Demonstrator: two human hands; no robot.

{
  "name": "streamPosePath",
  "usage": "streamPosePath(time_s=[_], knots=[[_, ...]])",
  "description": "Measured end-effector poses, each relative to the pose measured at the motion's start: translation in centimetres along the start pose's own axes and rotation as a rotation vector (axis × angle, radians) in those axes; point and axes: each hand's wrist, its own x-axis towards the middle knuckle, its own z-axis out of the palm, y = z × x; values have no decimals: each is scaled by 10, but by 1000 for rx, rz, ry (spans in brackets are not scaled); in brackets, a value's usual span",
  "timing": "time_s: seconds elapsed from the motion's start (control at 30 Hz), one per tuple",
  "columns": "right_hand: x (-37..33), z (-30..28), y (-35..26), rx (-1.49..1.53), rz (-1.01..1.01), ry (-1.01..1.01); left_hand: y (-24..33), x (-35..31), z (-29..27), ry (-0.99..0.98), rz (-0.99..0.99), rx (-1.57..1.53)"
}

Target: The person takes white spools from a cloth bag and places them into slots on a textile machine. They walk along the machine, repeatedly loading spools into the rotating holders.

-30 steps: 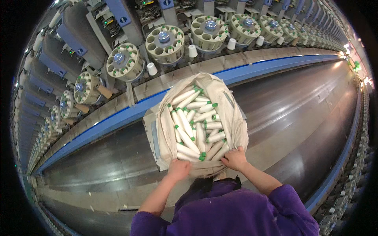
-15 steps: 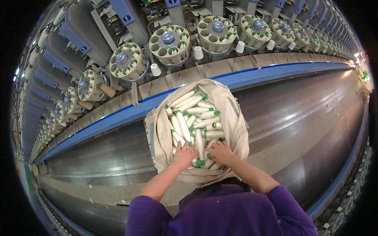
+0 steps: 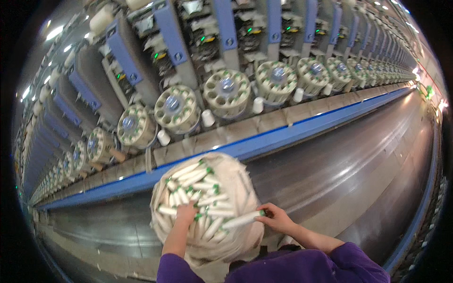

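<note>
A cloth-lined bag (image 3: 247, 188) in front of me is heaped with white yarn bobbins (image 3: 213, 200) that have green ends. My right hand (image 3: 278, 220) pinches one yarn bobbin (image 3: 243, 220) by its green end, at the bag's right rim. That bobbin slants across the heap, its other end down to the left. Among the bobbins on the left of the heap rests my left hand (image 3: 186, 213). Its fingertips are blurred and partly hidden, so whether they grip a bobbin does not show.
Beyond the bag runs a blue machine rail (image 3: 255, 147). Along it stand round, multi-pocket bobbin magazines (image 3: 227, 94), several holding green-tipped bobbins, with white cones (image 3: 208, 118) between them. A metal floor (image 3: 330, 155) stretches right of the bag.
My right hand has moved right and lifted a yarn bobbin by its end. My left hand has shifted deeper into the heap. The view has tilted up, showing more of the machine.
</note>
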Motion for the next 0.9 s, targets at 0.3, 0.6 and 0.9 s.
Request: streamPosePath(time_s=[0.3, 0.6, 0.9], knots=[[-8, -222, -38, 903, -162, 213, 185, 30, -225, 438, -74, -1639], [42, -250, -75, 492, -441, 223, 296, 89, -322, 551, 535, -2449], [112, -361, -122, 1012, -298, 540, 240, 138, -368, 909, 560, -2340]])
